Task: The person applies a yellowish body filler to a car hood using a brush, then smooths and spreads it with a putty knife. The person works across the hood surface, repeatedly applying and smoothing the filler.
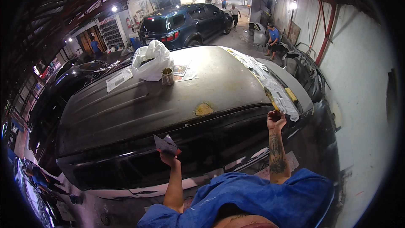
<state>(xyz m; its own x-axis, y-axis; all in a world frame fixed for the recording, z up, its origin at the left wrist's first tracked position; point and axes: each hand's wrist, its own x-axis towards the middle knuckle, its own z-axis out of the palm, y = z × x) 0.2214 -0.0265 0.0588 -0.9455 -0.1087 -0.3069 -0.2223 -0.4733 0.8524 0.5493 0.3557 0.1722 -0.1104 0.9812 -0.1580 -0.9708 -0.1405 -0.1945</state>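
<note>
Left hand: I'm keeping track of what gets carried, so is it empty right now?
No, the left hand holds a folded sheet with gray and red parts, beside the car.

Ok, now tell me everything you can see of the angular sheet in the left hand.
The angular sheet looks thin and stiff, mostly dull grey with a paler upper part and red-orange along its lower right; its exact material can't be told. It is tilted, pointed corners upward, in front of the vehicle's dark side. The left hand grips its lower end; nothing else visibly touches it.
</note>
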